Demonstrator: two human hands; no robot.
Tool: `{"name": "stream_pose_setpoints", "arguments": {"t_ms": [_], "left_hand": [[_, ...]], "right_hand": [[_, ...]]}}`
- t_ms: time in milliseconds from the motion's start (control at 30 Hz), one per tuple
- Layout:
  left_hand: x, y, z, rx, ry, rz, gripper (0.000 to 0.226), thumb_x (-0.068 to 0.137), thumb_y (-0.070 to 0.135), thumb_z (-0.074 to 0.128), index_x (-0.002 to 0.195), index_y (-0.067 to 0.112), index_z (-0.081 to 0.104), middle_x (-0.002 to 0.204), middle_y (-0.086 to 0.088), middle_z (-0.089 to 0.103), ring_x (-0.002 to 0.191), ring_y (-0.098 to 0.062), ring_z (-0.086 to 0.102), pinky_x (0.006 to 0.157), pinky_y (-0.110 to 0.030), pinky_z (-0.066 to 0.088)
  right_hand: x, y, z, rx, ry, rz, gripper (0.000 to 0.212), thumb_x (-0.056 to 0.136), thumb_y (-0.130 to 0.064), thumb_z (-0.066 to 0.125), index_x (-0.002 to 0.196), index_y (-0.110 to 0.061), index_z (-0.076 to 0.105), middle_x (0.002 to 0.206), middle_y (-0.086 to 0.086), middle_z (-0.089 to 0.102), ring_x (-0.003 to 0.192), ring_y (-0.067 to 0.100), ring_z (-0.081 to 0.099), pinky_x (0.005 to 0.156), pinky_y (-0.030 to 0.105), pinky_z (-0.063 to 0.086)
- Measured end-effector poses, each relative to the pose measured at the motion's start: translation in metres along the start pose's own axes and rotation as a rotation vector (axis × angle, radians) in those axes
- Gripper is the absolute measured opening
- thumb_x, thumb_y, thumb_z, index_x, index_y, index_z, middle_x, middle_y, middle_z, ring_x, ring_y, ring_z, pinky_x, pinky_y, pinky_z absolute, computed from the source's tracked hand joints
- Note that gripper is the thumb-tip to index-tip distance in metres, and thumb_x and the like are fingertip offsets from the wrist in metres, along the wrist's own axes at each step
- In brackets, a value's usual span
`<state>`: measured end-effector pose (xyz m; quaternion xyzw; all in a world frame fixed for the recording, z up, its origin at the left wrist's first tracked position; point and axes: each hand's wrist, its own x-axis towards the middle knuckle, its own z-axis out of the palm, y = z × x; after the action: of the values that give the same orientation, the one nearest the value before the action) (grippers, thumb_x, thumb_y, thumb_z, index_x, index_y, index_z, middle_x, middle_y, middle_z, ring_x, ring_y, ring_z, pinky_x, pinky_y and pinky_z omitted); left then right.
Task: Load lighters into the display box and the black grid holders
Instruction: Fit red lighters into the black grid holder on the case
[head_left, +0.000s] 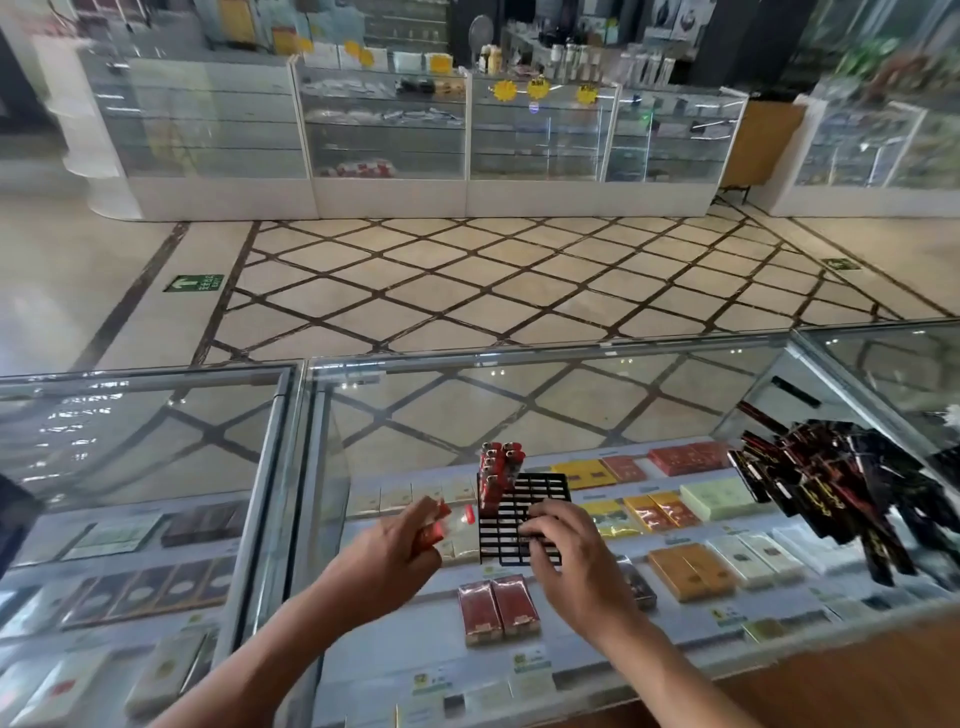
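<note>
Black grid holder (540, 493) lies flat on the glass counter (597, 405), at lower centre of the frame. Standing lighters (496, 470), red with metal tops, sit upright in a tight block in the cells at the holder's far left corner.

Left hand (387, 548): positioned just left of the holder, with fingers closed round a small bundle of red lighters (436, 522). Motion blur hides the count. One red end of the bundle is just beside the holder's left edge; contact cannot be confirmed.

Right hand (566, 545): placed on the near right part of the holder, with fingers curled down onto the grid bars, holding it.

Dark pile (831, 483) of long black-and-red items: on the counter at the right of the frame, well apart from the holder. What the items are cannot be told.

Boxed packs (496, 605) lie in rows under the glass, below both hands.
</note>
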<state>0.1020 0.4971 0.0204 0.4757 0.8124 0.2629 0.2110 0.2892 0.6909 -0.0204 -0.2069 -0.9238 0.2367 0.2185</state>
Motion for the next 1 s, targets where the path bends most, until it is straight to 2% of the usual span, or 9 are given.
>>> {"name": "stream_pose_setpoints", "arguments": {"t_ms": [100,167,267,333,467,600,700,767,1000], "left_hand": [[-0.002,0.009,0.011,0.122,-0.007,0.073,0.028,0.102,0.036,0.053,0.128,0.034,0.041,0.105,0.011,0.068,0.075,-0.004,0.060,0.059,-0.013,0.041],[-0.001,0.016,0.017,0.190,-0.015,0.104,0.033,0.105,0.040,0.049,0.134,0.030,0.038,0.106,0.009,0.067,0.075,-0.006,0.059,0.054,-0.012,0.036],[0.000,0.027,0.021,0.273,0.015,0.112,0.033,0.106,0.038,0.045,0.135,0.026,0.035,0.100,0.008,0.062,0.071,-0.009,0.052,0.047,-0.016,0.030],[0.002,0.028,0.023,0.284,0.046,0.092,0.033,0.106,0.037,0.044,0.135,0.026,0.034,0.097,0.009,0.059,0.069,-0.007,0.050,0.046,-0.017,0.030],[0.002,0.023,0.022,0.186,0.082,0.055,0.036,0.101,0.034,0.052,0.134,0.031,0.040,0.100,0.010,0.068,0.064,-0.004,0.051,0.047,-0.014,0.036],[0.002,0.023,0.021,-0.076,0.156,-0.042,0.024,0.101,0.026,0.059,0.124,0.027,0.052,0.074,0.010,0.063,0.058,0.001,0.059,0.050,-0.014,0.044],[0.004,0.024,0.021,-0.220,0.174,-0.105,0.021,0.101,0.030,0.060,0.121,0.032,0.054,0.078,0.004,0.069,0.059,-0.007,0.061,0.052,-0.021,0.049],[0.004,0.027,0.021,-0.274,0.178,-0.127,0.018,0.100,0.028,0.060,0.116,0.032,0.056,0.078,0.002,0.070,0.055,-0.004,0.057,0.051,-0.019,0.045],[0.000,0.033,0.024,-0.414,0.213,-0.113,0.010,0.100,0.020,0.061,0.100,0.030,0.059,0.068,0.001,0.065,0.051,-0.002,0.049,0.049,-0.017,0.037]], "right_hand": [[-0.002,-0.009,-0.003,-0.030,0.049,-0.023,0.027,0.100,-0.039,0.051,0.114,-0.026,0.070,0.117,-0.016,0.064,0.115,-0.001,0.054,0.104,0.023,0.042],[-0.003,-0.025,-0.008,0.104,0.066,0.064,0.033,0.102,-0.048,0.045,0.119,-0.031,0.067,0.116,-0.024,0.064,0.113,-0.007,0.056,0.100,0.019,0.043],[0.001,-0.048,-0.018,0.469,-0.062,0.176,0.043,0.096,-0.058,0.049,0.119,-0.027,0.068,0.092,-0.027,0.069,0.084,-0.006,0.063,0.075,0.013,0.047],[0.002,-0.051,-0.021,0.529,-0.129,0.179,0.035,0.094,-0.052,0.059,0.113,-0.025,0.070,0.078,-0.020,0.068,0.066,0.000,0.060,0.062,0.015,0.045],[0.003,-0.038,-0.022,0.536,-0.149,0.227,0.011,0.096,-0.028,0.071,0.107,-0.030,0.073,0.086,-0.017,0.072,0.077,0.007,0.067,0.066,0.021,0.052],[0.009,-0.025,-0.028,0.541,-0.131,0.283,0.010,0.094,-0.028,0.073,0.103,-0.033,0.073,0.088,-0.013,0.072,0.079,0.008,0.067,0.066,0.021,0.052],[0.009,-0.024,-0.028,0.538,-0.173,0.277,0.013,0.092,-0.028,0.076,0.103,-0.034,0.073,0.090,-0.011,0.073,0.083,0.011,0.069,0.069,0.026,0.057],[0.008,-0.027,-0.030,0.535,-0.203,0.269,0.018,0.092,-0.026,0.076,0.105,-0.037,0.072,0.095,-0.014,0.074,0.088,0.011,0.070,0.077,0.030,0.060],[0.011,-0.034,-0.035,0.399,-0.217,0.131,0.027,0.089,-0.029,0.080,0.114,-0.031,0.072,0.093,-0.026,0.072,0.088,-0.001,0.069,0.075,0.013,0.053]]}}
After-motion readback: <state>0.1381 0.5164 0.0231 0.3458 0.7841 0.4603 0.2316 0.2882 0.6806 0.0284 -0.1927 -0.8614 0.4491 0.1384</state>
